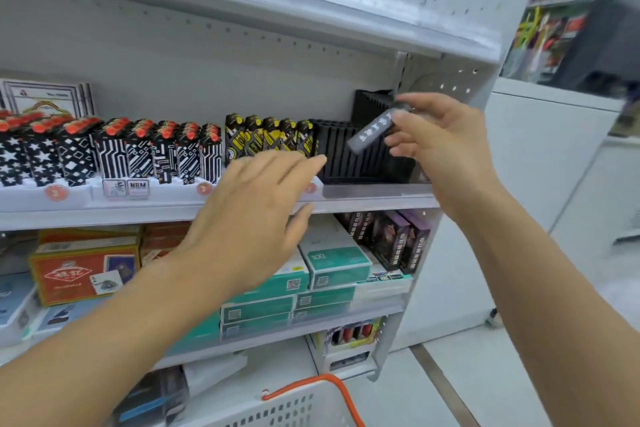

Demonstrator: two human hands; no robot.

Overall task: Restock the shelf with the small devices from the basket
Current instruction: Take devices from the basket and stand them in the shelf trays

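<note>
My right hand [438, 140] holds a small dark grey device [372, 132] with white lettering, tilted, just above a black slotted display tray [341, 156] at the right end of the middle shelf [374, 199]. The tray's visible slots hold nothing. My left hand [258, 208] reaches toward the shelf with fingers spread and nothing in it, its fingertips near the tray's left edge. A white basket [294, 407] with an orange handle sits at the bottom edge; its contents are hidden.
Rows of patterned lighters [114, 152] and yellow-black lighters [270, 137] fill the shelf's left and middle. Card boxes [83, 270] and teal boxes [332, 263] lie on the shelf below. A perforated side panel [460, 87] closes the right end. A white counter [540, 156] stands to the right.
</note>
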